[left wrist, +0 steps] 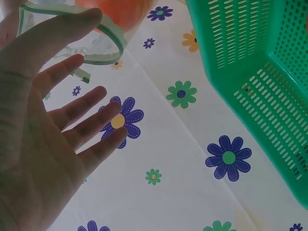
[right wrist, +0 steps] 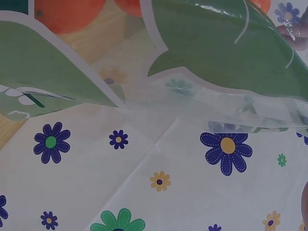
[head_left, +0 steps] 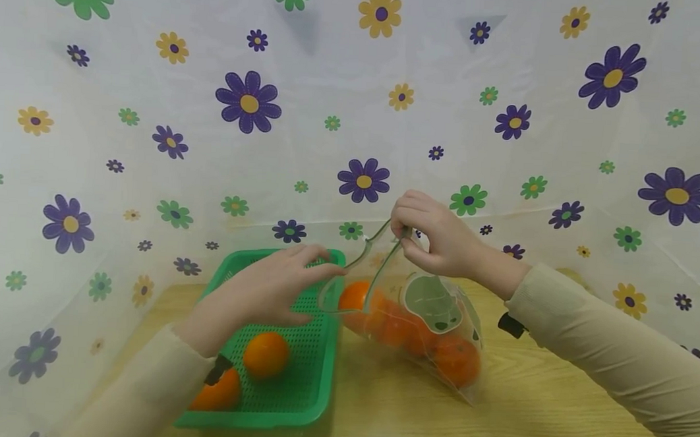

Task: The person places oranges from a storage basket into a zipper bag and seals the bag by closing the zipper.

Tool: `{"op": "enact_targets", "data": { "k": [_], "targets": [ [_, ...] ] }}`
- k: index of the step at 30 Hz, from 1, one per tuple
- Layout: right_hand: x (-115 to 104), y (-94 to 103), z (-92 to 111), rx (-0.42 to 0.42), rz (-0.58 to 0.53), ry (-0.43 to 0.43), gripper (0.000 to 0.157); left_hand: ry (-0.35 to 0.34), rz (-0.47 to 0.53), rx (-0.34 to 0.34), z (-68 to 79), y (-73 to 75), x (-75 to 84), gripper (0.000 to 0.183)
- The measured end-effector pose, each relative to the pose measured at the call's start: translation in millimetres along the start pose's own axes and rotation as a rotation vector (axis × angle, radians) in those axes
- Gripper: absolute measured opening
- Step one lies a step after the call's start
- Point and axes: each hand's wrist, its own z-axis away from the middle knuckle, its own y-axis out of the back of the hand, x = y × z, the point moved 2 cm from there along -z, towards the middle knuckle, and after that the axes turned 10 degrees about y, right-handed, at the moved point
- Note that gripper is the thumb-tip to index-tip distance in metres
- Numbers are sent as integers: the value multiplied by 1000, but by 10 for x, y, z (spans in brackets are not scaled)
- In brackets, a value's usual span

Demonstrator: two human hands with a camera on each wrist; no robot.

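No text, label or number can be read.

The basket (head_left: 328, 369) is green, fruit (head_left: 266, 355) orange, flowered sheet (head_left: 328, 65) white, and the bag print (head_left: 431, 302) apparently grey-green

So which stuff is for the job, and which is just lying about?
Seems part of the job:
bag, pinched by the right hand
left hand, fingers spread near the bag's mouth
bagged oranges
basket
oranges in the basket

Just around it:
table, underneath
flowery sheet, behind
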Motion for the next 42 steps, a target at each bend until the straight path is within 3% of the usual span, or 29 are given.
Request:
{"op": "enact_targets", "data": {
  "k": [14,42],
  "targets": [
    [-14,26,-12,-7,4,-24,7,103,26,-56,201,-63,-175,90],
    [-19,25,19,-13,9,-24,6,215,71,-169,413,-327,-411,92]
  ]
}}
